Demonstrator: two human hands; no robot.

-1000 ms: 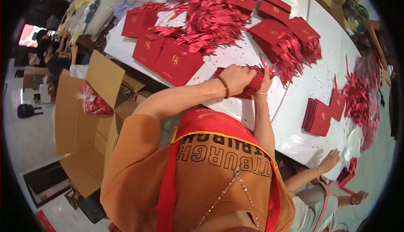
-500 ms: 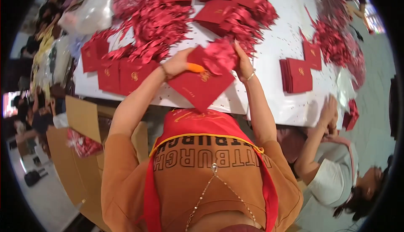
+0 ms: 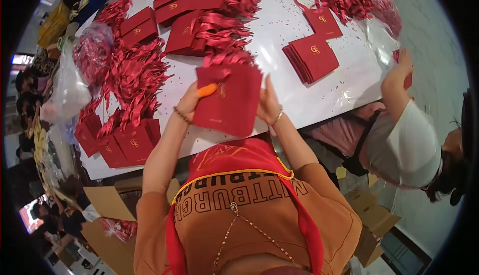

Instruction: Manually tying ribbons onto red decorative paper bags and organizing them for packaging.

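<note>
Upright before me is a red paper bag (image 3: 228,108) with gold print and red ribbon at its top; whether others lie behind it cannot be told. My left hand (image 3: 192,103) grips its left side, the thumb in an orange finger cover (image 3: 207,90) across the front. My right hand (image 3: 270,104) is at the right edge, thumb pointing up, its fingers partly hidden behind the bag. Just beyond are red ribbons (image 3: 224,28) and a pile of red bags (image 3: 185,33). Several red bags (image 3: 133,143) with ribbons lie to the left.
A stack of red bags (image 3: 312,60) stands on the white table (image 3: 279,5) at right. Plastic-wrapped ribbons (image 3: 381,5) lie at the far right corner. A co-worker's arm (image 3: 396,78) reaches over the right edge. Open cardboard boxes (image 3: 110,202) are below the table.
The held bag has turned from a slanted position to nearly upright, and its ribbon has dropped behind the top edge. My view has shifted to the right. The co-worker's hand has moved toward the table's far right.
</note>
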